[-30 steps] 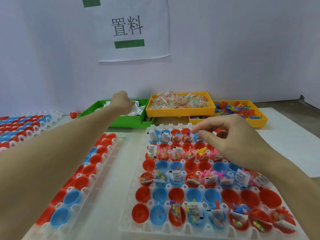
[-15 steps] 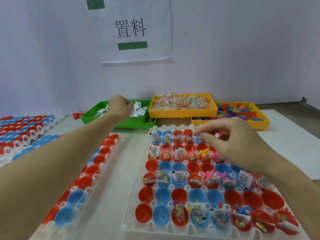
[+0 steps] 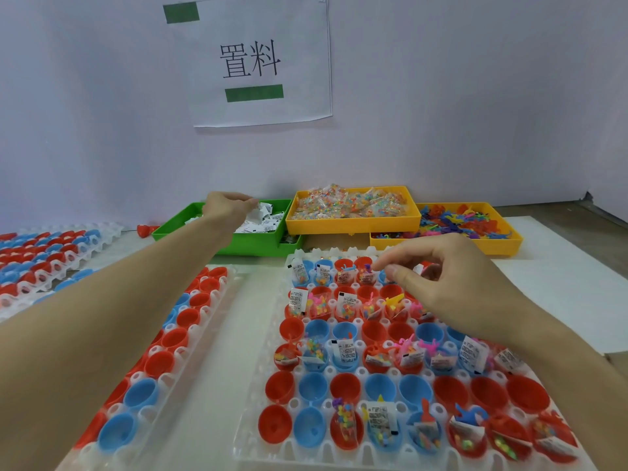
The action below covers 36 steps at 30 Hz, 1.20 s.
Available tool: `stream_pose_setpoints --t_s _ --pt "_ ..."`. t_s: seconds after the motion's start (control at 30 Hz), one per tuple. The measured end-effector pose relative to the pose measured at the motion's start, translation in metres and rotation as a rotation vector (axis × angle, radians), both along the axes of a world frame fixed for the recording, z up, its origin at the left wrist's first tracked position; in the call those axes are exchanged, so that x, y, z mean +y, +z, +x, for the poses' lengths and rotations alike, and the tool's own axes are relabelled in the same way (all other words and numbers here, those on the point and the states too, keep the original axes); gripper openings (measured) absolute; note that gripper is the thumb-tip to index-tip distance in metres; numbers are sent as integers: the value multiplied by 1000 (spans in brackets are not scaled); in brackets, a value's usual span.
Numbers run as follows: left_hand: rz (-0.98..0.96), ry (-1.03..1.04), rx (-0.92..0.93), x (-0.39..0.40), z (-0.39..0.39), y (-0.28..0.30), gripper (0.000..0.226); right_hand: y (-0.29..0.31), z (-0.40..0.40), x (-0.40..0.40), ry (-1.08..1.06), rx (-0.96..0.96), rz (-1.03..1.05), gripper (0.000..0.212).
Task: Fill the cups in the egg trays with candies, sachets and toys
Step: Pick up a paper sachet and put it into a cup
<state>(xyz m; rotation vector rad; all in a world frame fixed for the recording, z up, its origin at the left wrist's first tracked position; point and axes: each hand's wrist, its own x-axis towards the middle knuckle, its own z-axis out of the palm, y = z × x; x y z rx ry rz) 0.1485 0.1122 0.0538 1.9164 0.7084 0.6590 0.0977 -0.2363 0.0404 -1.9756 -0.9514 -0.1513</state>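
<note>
The clear egg tray (image 3: 248,436) of red and blue cups lies in front of me; many cups hold candy bags, white sachets and small toys, while others hold nothing. My left hand (image 3: 226,208) reaches into the green bin (image 3: 176,226) and pinches white sachets (image 3: 260,212) just above the pile. My right hand (image 3: 452,277) hovers over the tray's far rows with curled fingers and the thumb near the forefinger. Its palm is hidden, so I cannot tell whether it holds anything.
A yellow bin of candy bags (image 3: 350,227) and a yellow bin of plastic toys (image 3: 492,248) stand behind the tray by the wall. A second tray (image 3: 217,300) of unfilled cups lies under my left forearm. More trays (image 3: 51,253) sit at far left.
My left hand has closed on sachets in the green bin and lifted a little. My right hand stays over the tray's far rows, shifted only slightly.
</note>
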Motion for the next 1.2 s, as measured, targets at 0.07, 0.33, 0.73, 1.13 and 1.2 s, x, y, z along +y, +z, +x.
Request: stream_pose_setpoints --t_s 0.07,0.33,0.73,1.13,1.2 --pt "-29 0 2 0 -1 -1 12 1 -1 0 0 -7 -4 24" --pt "-134 35 22 0 1 -4 18 1 -1 0 13 -8 -1 24" --pt "1 50 18 4 4 0 9 0 0 0 2 -13 -7 23" --pt "119 -23 -34 5 -3 2 4 1 -1 0 9 -4 -4 22" --pt "124 -55 -32 5 -5 2 4 1 -1 0 7 -3 -5 21"
